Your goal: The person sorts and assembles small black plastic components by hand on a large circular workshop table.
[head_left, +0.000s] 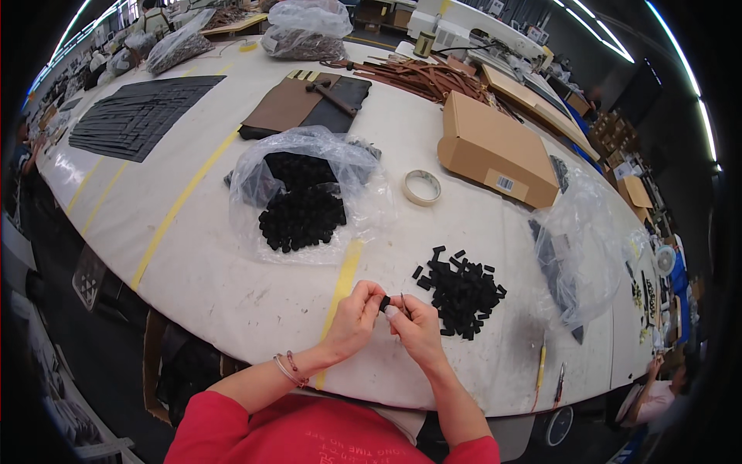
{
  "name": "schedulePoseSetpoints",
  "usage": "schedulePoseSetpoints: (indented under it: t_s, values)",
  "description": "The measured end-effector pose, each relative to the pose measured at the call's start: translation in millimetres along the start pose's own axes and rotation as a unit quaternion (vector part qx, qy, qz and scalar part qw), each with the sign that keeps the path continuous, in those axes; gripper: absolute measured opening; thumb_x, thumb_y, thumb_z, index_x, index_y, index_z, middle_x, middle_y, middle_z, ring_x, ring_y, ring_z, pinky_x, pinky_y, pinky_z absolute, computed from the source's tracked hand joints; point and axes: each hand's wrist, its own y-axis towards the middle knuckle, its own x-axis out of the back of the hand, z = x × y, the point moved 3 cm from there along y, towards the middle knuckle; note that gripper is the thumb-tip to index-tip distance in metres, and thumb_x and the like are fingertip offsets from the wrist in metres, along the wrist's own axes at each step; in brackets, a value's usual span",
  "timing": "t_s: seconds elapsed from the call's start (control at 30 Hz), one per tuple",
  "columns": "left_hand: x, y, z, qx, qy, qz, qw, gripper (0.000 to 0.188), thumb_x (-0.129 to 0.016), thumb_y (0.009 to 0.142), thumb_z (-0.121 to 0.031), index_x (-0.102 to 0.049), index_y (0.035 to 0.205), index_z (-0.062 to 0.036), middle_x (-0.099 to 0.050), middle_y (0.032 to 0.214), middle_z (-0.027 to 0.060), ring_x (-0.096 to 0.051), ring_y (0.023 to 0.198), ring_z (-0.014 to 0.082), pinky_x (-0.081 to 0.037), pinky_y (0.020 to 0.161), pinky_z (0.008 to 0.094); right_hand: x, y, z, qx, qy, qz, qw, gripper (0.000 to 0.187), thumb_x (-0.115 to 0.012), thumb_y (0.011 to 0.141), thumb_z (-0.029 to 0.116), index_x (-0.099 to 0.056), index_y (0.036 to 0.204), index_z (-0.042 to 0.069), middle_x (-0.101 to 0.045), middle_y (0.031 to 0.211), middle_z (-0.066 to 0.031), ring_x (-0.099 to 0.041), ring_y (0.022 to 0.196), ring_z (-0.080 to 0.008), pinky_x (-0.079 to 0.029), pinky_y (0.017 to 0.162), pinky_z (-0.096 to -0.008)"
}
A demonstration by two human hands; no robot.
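Note:
Both hands meet over the near part of the white table. My left hand (357,317) is closed, pinching a small black piece (384,303) like those in the pile beside it. My right hand (418,331) is closed around a thin dark pointed tool (403,304), its thumb close against the black piece; the tool's exact kind is too small to tell. Right of my hands lies a loose pile of short black tube-like pieces (465,298). Farther off, an open clear plastic bag (359,174) holds many rounded black pieces (303,220).
A tape roll (421,188) and a cardboard box (498,151) lie beyond the pile. A yellow-handled tool (541,367) rests near the right front edge. Farther back are a hammer (331,98) on brown sheets, black strips (143,116) and brown straps (425,80).

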Motion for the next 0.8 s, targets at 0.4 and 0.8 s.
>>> schedulePoseSetpoints:
  t_s: [0.4,0.8]
  values:
    - [3,3,9,0.199,-0.296,0.089,0.93,0.008,-0.05,0.085,-0.012,-0.045,0.089,-0.0059,-0.051,0.063,0.0037,-0.042,0.039,0.0084,-0.033,0.036,0.0197,5,4,4,0.003,0.008,-0.001,1.0,0.01,-0.052,0.074,0.003,-0.059,0.079,-0.003,-0.049,0.053,0.0027,-0.043,0.046,-0.0014,-0.032,0.04,-0.0161]
    - [0,-4,-5,-0.091,0.132,0.005,0.987,0.006,-0.053,0.08,-0.005,-0.051,0.079,-0.0003,-0.056,0.061,0.0046,-0.049,0.046,0.0075,-0.036,0.041,0.0196,2,1,1,0.169,-0.216,-0.125,0.953,0.005,-0.054,0.07,0.002,-0.052,0.071,-0.003,-0.05,0.05,-0.0036,-0.041,0.044,-0.0046,-0.032,0.04,-0.0218]
